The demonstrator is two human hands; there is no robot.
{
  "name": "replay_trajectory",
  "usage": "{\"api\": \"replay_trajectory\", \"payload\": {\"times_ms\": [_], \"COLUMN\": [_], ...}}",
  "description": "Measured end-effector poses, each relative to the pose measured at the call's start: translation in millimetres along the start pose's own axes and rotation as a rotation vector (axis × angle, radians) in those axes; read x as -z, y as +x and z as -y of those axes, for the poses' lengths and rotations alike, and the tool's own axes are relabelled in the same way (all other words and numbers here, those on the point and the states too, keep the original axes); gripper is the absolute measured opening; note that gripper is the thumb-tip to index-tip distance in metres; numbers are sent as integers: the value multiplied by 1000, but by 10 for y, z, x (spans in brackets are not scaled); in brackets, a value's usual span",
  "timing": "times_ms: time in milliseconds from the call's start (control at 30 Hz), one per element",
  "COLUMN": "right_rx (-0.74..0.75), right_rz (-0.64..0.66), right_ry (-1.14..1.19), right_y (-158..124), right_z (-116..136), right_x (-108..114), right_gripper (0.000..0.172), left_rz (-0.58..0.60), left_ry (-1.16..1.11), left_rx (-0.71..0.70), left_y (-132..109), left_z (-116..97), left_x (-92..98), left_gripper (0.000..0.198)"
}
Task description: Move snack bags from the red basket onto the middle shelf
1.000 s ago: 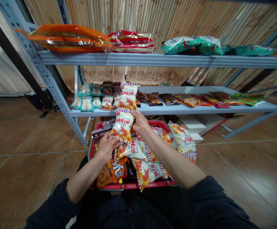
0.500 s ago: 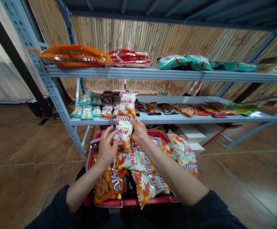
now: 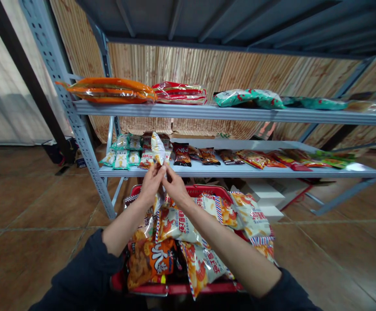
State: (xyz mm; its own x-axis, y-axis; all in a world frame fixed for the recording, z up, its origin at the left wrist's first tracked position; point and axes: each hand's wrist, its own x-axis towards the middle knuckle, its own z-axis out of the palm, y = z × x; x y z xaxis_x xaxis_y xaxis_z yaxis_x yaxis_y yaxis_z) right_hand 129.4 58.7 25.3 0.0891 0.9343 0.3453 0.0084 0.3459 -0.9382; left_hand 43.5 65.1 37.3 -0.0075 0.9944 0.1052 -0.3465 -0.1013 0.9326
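Observation:
My left hand (image 3: 151, 185) and my right hand (image 3: 175, 186) meet above the basket, both closed at the seam of a strip of white snack bags (image 3: 158, 147). One bag stands up over my fingers, seen nearly edge-on. Another (image 3: 158, 203) hangs below them, partly hidden by my hands. Under my arms is a red basket (image 3: 175, 289) heaped with snacks. In it lie several white bags with red print and striped edges (image 3: 207, 261), and an orange-and-black bag (image 3: 153, 261) at the near left.
A grey metal shelf (image 3: 226, 173) ahead carries small green-and-white packets (image 3: 121, 159), brown packets (image 3: 181, 154) and red ones. The shelf above holds orange bags (image 3: 110, 90), red bags (image 3: 179, 93) and teal bags (image 3: 249, 98). White boxes (image 3: 268, 198) stand below at right.
The strip of bags has turned from facing me to edge-on. My left hand has closed in beside the right at the seam. The view has tilted slightly upward.

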Motion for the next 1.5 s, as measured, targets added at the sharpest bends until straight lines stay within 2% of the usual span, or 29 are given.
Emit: {"api": "replay_trajectory", "payload": {"times_ms": [100,300,367,433,500,567,633,700,767,833,933,1000,1100,1267,1367,1500], "right_rx": [63,215,251,249,183,28,-189,-382,-494,-547,-608,-637,-663,-693,-713,-725], "right_rz": [119,331,339,256,141,107,155,248,327,345,281,261,261,246,183,202], "right_ry": [-130,-269,-308,-319,-268,-142,3,131,232,299,299,280,273,338,342,291], "right_y": [-64,-50,-24,6,38,59,55,20,-35,-95,-169,-207,-257,-308,-307,-296], "right_z": [88,189,157,101,38,-10,-35,-45,-58,-86,-143,-169,-165,-155,-187,-206], "right_x": [6,-16,-18,0,34,71,99,120,146,190,289,363,450,508,524,541], "right_gripper": [40,41,40,40,44,54,59,53,42,35,32,30,30,44,42,34], "left_rz": [-51,-147,-152,-158,-197,-238,-245,-237,-230,-209,-138,-112,-93,-121,-131,-146], "left_ry": [-89,-151,-197,-224,-251,-291,-328,-361,-381,-396,-427,-434,-426,-434,-452,-475], "left_rx": [-1,-105,-72,-43,-59,-102,-118,-110,-76,-12,86,124,131,112,128,154], "left_y": [30,171,200,228,270,330,396,445,461,443,389,364,362,425,484,563], "left_z": [18,-130,-203,-277,-350,-416,-460,-469,-439,-375,-238,-140,-21,63,87,151], "left_x": [88,241,281,332,399,469,527,561,575,578,580,580,562,506,487,476], "left_gripper": [31,6,7,10,12,12,11,11,10,11,16,13,12,15,15,15]}}
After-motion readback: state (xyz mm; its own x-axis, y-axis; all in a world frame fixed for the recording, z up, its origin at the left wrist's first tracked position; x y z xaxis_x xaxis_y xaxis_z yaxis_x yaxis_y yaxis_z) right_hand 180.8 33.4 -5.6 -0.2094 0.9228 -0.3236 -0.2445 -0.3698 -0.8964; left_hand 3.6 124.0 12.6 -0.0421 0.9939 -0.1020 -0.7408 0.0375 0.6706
